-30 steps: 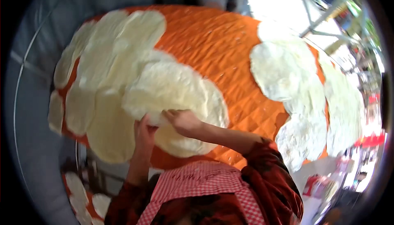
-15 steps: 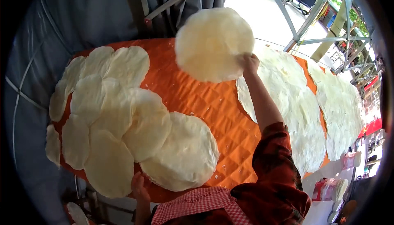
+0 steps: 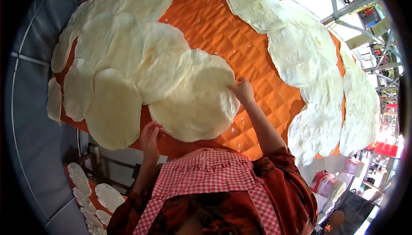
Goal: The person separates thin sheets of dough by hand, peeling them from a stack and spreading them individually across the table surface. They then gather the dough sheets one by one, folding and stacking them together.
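Thin, pale round flatbread sheets lie overlapping on an orange quilted cloth. My right hand [image 3: 243, 91] is at the right edge of a large round flatbread [image 3: 197, 100] in front of me, thumb and fingertips closed on its rim. This flatbread lies flat, its left side meeting a neighbouring flatbread [image 3: 161, 61]. My left hand [image 3: 151, 136] is by its lower left edge, fingers loosely bent and somewhat apart, with nothing visible in them. An oval flatbread [image 3: 113, 108] lies just left of that hand.
More flatbreads [image 3: 296, 57] cover the right side of the orange cloth [image 3: 249, 50]. A grey curtain [image 3: 32, 106] hangs at the left. Smaller pale pieces [image 3: 109, 197] lie on a lower surface at bottom left. Plastic-wrapped packs [image 3: 330, 186] stand at the lower right. Metal bars [image 3: 354, 7] rise beyond the table.
My right hand has let go of the flatbread it held up and come back to the near flatbread's right edge. A flatbread now lies at the far right. The view has tilted down.
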Available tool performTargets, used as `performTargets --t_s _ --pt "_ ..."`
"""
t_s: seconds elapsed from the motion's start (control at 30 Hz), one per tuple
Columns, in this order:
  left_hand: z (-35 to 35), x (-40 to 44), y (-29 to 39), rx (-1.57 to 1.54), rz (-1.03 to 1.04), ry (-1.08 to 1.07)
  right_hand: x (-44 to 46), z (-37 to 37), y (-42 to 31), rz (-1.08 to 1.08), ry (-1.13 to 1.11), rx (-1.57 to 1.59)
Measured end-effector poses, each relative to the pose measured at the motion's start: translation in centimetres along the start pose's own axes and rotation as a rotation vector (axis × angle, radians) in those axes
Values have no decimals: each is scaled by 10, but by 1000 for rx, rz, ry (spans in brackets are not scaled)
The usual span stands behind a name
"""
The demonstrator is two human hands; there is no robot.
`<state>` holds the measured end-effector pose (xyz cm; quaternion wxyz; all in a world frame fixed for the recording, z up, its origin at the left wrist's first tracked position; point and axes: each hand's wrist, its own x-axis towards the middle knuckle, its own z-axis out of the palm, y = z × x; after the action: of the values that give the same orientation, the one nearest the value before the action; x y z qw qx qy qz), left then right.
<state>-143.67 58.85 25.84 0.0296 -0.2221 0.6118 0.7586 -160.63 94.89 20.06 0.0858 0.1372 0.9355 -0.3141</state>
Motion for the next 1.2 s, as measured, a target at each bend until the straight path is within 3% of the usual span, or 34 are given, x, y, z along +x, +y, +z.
performTargets --t_s 0.03,0.07,0.17,0.23,0.3,0.33,0.4,0.43,0.47,0.57,0.6,0.67,0.73,0.83,0.9,0.93,1.03,1.07,1.17,1.2 --pt "-1 3 -1 -27 0 -27 2 6 -1 27 -58 20" --pt "-2 4 -1 -34 24 -69 -10 -10 -23 71 -197 314" --pt "-2 15 7 -85 84 -193 4 -52 -52 -88 -196 427" --pt "-5 14 16 -147 67 -264 -14 -123 -146 -202 -59 -72" --pt "-5 11 37 -271 -51 -338 -53 -169 -214 -430 -104 172" --pt "-4 14 41 -372 -88 -387 -73 -179 -240 -566 -32 -6" --pt "-1 23 51 -610 -182 -495 -120 -175 -280 -839 118 -367" --pt "1 27 55 -744 -247 -552 -142 -157 -286 -863 198 -618" --pt "2 30 57 -878 -315 -607 -154 -134 -276 -1024 257 -646" --pt "3 46 38 -1125 -361 -758 -201 -59 -253 -955 106 -621" --pt "4 39 50 -1063 -369 -737 -206 -33 -235 -946 28 -549" --pt "-14 104 -41 -1022 -169 -1049 -212 9 -200 -849 -260 -519" --pt "-13 75 -32 -873 -209 -608 -212 34 -187 -764 -327 -304" --pt "-13 45 -5 -970 -255 -540 -198 65 -199 -711 -212 -29" --pt "-17 47 -27 -805 -67 -555 -195 86 -204 -689 -179 29" --pt "-19 53 -37 -841 -89 -582 -190 97 -200 -744 -120 114" --pt "-15 47 -22 -870 -155 -535 -169 99 -182 -577 -282 383" --pt "-14 42 -14 -866 -179 -500 -172 96 -182 -469 -222 439" --pt "-13 35 -3 -845 -248 -561 -191 77 -198 -463 -239 505" --pt "-13 36 -9 -852 -266 -536 -196 76 -199 -588 -224 404"
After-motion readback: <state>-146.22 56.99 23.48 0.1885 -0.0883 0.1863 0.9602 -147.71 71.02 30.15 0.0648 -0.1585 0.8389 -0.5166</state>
